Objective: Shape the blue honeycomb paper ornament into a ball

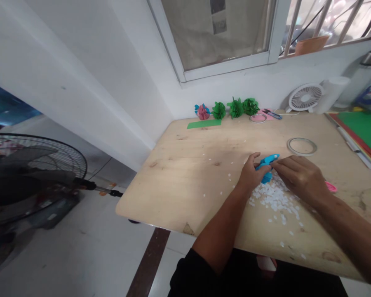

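My left hand (250,171) is closed around a folded blue paper piece (266,178), held above the table. A small pale spot shows near the tip of the blue paper. The fingers of my right hand (299,175) are pinched together at the right edge of that paper; whatever sits between the fingertips is hidden. Under both hands lies a scattered heap of small white paper bits (275,196). A pink loop (330,187), perhaps a handle, pokes out beside my right wrist, the rest of it covered.
Along the wall stand several green paper shapes (235,108) and a pink-and-blue one (202,111), with a green strip (204,124) in front. A tape ring (302,146), a utility knife (272,114), a small white fan (306,98) and coloured sheets (365,130) are at the right.
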The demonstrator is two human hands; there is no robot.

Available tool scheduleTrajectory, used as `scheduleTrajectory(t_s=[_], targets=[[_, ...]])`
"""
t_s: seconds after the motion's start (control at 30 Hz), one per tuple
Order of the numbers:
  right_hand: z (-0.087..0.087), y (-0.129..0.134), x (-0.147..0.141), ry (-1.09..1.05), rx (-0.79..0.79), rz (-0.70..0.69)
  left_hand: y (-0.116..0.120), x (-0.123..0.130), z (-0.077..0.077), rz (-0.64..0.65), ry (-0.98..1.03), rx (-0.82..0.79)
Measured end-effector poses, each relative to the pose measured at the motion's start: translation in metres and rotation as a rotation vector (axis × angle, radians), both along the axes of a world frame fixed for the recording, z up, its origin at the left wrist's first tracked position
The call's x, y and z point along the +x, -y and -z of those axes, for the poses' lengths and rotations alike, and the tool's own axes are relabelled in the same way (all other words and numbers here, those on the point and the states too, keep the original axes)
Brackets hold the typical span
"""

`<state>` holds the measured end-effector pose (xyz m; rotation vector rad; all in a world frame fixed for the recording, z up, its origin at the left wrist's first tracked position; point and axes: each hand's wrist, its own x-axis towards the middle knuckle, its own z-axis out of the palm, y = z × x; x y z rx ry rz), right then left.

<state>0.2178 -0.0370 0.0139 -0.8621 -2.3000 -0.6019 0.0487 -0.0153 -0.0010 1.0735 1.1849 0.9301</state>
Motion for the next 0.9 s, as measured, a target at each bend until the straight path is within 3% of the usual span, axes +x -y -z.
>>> scheduleTrajectory(t_s=[0.27, 0.47, 0.7, 0.9], targets=[[0.003, 0.003, -0.007, -0.064, -0.004, 0.040, 0.001, -0.002, -0.003, -0.010, 0.058, -0.014], [0.008, 0.005, -0.012, -0.325, -0.149, 0.058, 0.006, -0.004, -0.008, -0.010, 0.121, 0.035], [0.013, 0.004, -0.012, -0.712, -0.454, 0.161, 0.002, -0.001, -0.003, -0.032, 0.129, 0.052], [0.010, 0.002, -0.014, -1.073, -0.848, 0.172, 0.001, 0.000, 0.004, -0.007, 0.044, 0.171]])
